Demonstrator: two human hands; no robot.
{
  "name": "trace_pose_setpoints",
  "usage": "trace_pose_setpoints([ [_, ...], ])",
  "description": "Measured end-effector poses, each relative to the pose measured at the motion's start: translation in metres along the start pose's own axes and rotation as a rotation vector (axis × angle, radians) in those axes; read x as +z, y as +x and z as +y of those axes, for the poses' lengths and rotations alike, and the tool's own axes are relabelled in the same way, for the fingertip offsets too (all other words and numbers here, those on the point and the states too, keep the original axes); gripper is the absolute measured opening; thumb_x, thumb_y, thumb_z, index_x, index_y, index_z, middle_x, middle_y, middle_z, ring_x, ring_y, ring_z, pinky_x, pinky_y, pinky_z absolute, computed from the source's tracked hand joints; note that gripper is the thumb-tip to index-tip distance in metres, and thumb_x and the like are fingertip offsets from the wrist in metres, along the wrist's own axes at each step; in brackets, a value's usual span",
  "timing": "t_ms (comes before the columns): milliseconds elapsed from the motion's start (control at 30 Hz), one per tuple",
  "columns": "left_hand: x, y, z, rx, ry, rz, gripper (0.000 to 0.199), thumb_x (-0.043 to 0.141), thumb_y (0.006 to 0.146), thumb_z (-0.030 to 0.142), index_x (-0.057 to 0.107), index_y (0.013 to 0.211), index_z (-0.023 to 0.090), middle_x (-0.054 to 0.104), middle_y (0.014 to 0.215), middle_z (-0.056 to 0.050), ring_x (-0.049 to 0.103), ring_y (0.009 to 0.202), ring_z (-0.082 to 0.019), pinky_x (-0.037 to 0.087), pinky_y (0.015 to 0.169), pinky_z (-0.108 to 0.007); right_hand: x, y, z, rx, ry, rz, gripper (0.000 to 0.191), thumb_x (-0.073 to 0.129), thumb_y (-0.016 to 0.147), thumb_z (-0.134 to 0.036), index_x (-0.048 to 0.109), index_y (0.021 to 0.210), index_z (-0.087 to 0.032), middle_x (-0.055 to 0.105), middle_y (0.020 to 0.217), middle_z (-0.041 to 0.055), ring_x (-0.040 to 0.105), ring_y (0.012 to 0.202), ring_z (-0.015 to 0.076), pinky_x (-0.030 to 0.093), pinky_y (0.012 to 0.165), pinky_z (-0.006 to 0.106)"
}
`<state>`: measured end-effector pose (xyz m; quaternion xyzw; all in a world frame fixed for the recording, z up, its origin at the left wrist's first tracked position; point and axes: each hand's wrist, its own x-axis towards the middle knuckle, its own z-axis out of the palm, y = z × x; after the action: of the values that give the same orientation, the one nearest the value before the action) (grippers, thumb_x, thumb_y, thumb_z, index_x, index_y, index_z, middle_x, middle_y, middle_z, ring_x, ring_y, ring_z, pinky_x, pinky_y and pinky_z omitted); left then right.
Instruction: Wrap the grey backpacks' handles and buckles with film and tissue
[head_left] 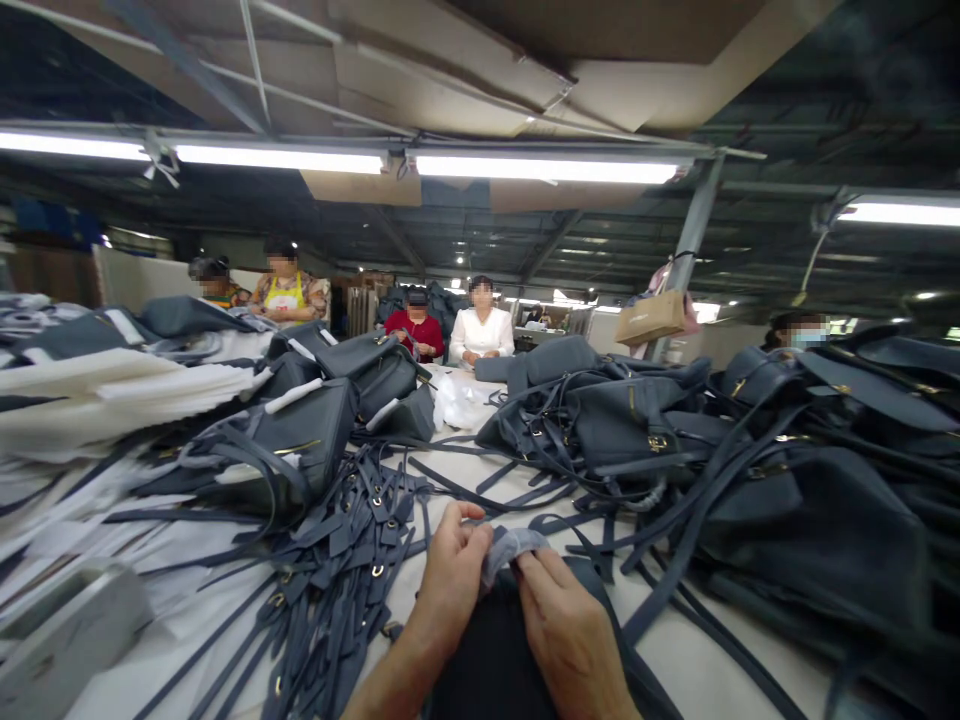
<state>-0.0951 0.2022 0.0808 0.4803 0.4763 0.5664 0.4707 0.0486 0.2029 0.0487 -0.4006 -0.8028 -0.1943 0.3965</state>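
A dark blue-grey bag [487, 660] sits right in front of me at the table's near edge. Its short curved handle [516, 543] is wrapped in thin, cloudy plastic film. My left hand [454, 565] is closed at the handle's left end, thumb and forefinger together there. On the other side, my right hand [566, 610] has its fingers closed at the handle's right end, with the back of the hand toward me. The fingertips of the right hand are partly hidden behind the wrapped handle. Left of the bag lies a heap of dark straps [352, 560] with gold-coloured buckles.
Dark bags are piled at the right [832, 530] and the left [300, 440]. White sheets [112, 390] and a grey block-like object [71, 630] lie at far left. Long straps cross the pale table [480, 467]. Several people sit or stand beyond.
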Motion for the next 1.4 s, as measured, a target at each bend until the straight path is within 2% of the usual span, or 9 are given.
trace_pose_setpoints([
  [300,-0.008,0.013,-0.014,-0.046,0.094,-0.104,0.027,0.055,0.072,0.046,0.051,0.071,0.020,0.050,0.055,0.004,0.047,0.047,-0.013,0.037,0.046,-0.025,0.024,-0.013,-0.004,0.021,0.068,0.133,0.042,0.035,0.096,-0.020,0.076,0.091,-0.014,0.078,0.089,0.0150,0.076,0.070,0.0238,0.062,0.060,0.026],
  [433,-0.007,0.008,-0.002,0.157,0.190,0.035,0.014,0.056,0.077,0.028,0.051,0.066,0.020,0.049,0.068,0.002,0.049,0.069,-0.015,0.041,0.066,-0.026,0.004,-0.009,0.002,0.260,0.531,-0.130,0.035,0.049,0.093,-0.037,0.074,0.106,-0.017,0.077,0.096,0.0130,0.074,0.084,0.0265,0.062,0.075,0.033],
  [567,-0.002,-0.007,0.014,0.527,0.409,0.131,0.016,0.051,0.087,0.017,0.061,0.076,0.020,0.058,0.083,-0.003,0.054,0.083,-0.018,0.042,0.077,-0.028,-0.018,-0.009,0.011,0.759,1.075,-0.392,0.044,0.064,0.083,-0.048,0.064,0.115,-0.019,0.071,0.075,0.0021,0.062,0.052,0.0142,0.051,0.042,0.022],
  [700,0.006,-0.025,0.017,0.794,0.537,0.020,0.024,0.044,0.093,0.013,0.066,0.086,0.019,0.062,0.089,-0.007,0.060,0.082,-0.018,0.048,0.074,-0.026,-0.032,-0.009,0.013,0.961,1.240,-0.557,0.038,0.073,0.073,-0.048,0.058,0.090,-0.018,0.063,0.062,-0.0044,0.058,0.046,0.0102,0.044,0.040,0.018],
  [800,0.015,-0.035,0.013,0.845,0.568,-0.130,0.028,0.043,0.092,0.010,0.069,0.087,0.018,0.064,0.095,-0.010,0.062,0.085,-0.019,0.050,0.074,-0.026,-0.041,-0.008,0.013,0.950,1.287,-0.639,0.037,0.070,0.074,-0.050,0.055,0.078,-0.017,0.062,0.059,-0.0038,0.056,0.043,0.0091,0.042,0.039,0.018],
  [933,0.022,-0.038,0.008,0.698,0.489,-0.199,0.018,0.056,0.083,0.010,0.072,0.087,0.019,0.067,0.101,-0.010,0.064,0.093,-0.021,0.051,0.082,-0.028,-0.049,-0.007,0.019,0.856,1.506,-0.629,0.031,0.074,0.074,-0.038,0.061,0.091,-0.015,0.066,0.069,-0.0025,0.063,0.061,0.0094,0.048,0.056,0.019],
  [1100,0.019,-0.033,-0.003,0.411,0.159,0.043,0.006,0.063,0.076,0.014,0.064,0.077,0.020,0.065,0.081,-0.002,0.065,0.077,-0.016,0.050,0.070,-0.025,-0.045,-0.007,0.025,0.995,1.320,-0.687,0.025,0.074,0.066,-0.034,0.062,0.077,-0.015,0.068,0.061,-0.0012,0.062,0.053,0.0107,0.042,0.046,0.017],
  [1233,0.018,-0.044,-0.013,0.061,-0.217,0.123,0.033,0.074,0.066,0.016,0.052,0.090,0.020,0.060,0.075,0.006,0.060,0.056,-0.009,0.050,0.058,-0.022,-0.040,-0.009,0.024,0.924,1.479,-0.653,0.030,0.076,0.063,-0.025,0.070,0.090,-0.015,0.071,0.072,-0.0008,0.062,0.063,0.0092,0.045,0.053,0.016],
  [1400,0.016,-0.064,-0.018,-0.097,-0.332,0.112,0.047,0.081,0.061,0.015,0.054,0.099,0.019,0.063,0.087,0.002,0.064,0.067,-0.012,0.058,0.063,-0.026,-0.034,-0.013,0.021,0.917,1.551,-0.594,0.039,0.078,0.064,-0.026,0.073,0.102,-0.019,0.074,0.079,0.0010,0.065,0.068,0.0112,0.048,0.058,0.018],
])
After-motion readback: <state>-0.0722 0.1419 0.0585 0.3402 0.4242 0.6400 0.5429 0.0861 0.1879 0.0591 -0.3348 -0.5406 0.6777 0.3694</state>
